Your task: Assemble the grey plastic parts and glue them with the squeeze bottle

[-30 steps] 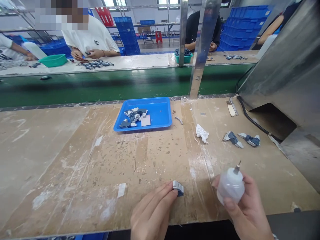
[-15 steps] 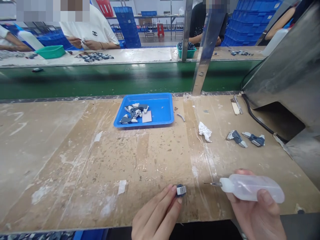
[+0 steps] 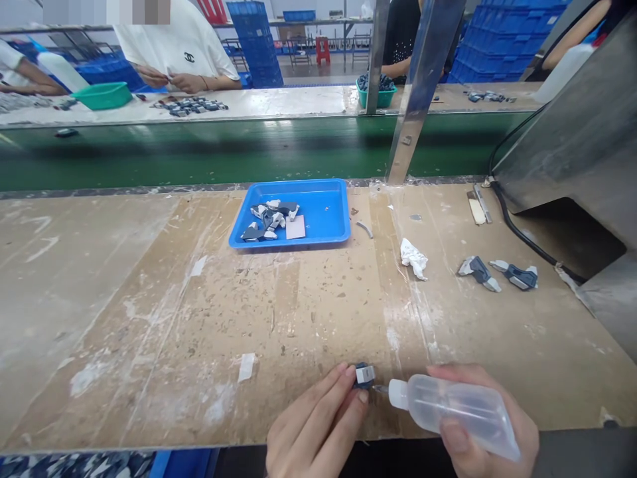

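My left hand [image 3: 318, 418] pinches a small dark blue and white plastic part [image 3: 365, 376] near the front edge of the bench. Its fingers are closed round the part's left side, hiding some of it. In my right hand [image 3: 478, 418] lies a translucent squeeze bottle [image 3: 455, 408] with a white cap and a thin metal needle tip. The needle points left, its end at the lower right of the part; whether it touches cannot be made out.
A blue tray [image 3: 323, 216] holds several similar parts and a pale square. Crumpled white tissue [image 3: 413, 259] and two grey-white parts [image 3: 480, 273] lie to the right, by a metal housing [image 3: 572, 153]. Beyond a green conveyor [image 3: 199, 156], people sit at another bench.
My right hand has brought the bottle left, so its needle now meets the part's edge. My left hand keeps its hold on the part. The view has shifted slightly.
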The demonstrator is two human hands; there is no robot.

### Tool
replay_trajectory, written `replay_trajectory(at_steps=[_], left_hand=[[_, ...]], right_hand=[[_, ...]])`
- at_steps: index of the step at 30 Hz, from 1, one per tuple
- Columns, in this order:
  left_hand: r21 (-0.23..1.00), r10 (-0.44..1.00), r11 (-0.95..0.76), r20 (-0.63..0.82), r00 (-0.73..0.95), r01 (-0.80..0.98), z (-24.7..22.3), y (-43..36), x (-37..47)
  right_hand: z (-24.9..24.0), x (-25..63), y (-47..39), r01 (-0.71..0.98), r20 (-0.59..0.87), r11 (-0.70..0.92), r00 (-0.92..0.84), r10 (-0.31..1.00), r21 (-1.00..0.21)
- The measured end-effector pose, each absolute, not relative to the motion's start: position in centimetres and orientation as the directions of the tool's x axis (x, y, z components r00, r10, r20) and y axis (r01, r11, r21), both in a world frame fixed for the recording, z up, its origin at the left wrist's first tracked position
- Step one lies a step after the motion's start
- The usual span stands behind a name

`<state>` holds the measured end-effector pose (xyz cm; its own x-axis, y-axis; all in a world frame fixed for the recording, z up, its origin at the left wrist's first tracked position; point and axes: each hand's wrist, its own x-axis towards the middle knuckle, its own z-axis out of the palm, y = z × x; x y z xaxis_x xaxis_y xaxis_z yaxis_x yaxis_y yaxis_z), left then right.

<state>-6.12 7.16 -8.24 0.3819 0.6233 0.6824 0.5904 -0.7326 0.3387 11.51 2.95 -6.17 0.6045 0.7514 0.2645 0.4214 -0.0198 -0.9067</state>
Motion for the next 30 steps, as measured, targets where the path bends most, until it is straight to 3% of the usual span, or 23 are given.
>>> replay_trajectory(at_steps=[5,16,22,30], left_hand=[[0.328,0.601,-0.746,0.705,0.375,0.579,-8.5,7.3,-6.1],[0.32,0.6,-0.748,0.702,0.385,0.582,-8.3,7.4,-6.1],[0.325,0.601,-0.749,0.701,0.384,0.578,-8.2,7.3,-6.0],[0.325,0.603,-0.748,0.697,0.388,0.579,-7.9,7.5,-6.1]], right_hand=[[-6.6,12.1,3.0,0.319,0.217,0.027,0.576,0.788,-0.947],[-6.6,12.1,2.9,0.349,0.189,-0.057,0.631,0.752,-0.936],[-6.9,12.1,2.9,0.274,0.14,-0.062,0.658,0.74,-0.96],[-9.0,13.7,2.1,0.34,0.209,-0.012,0.605,0.769,-0.94]])
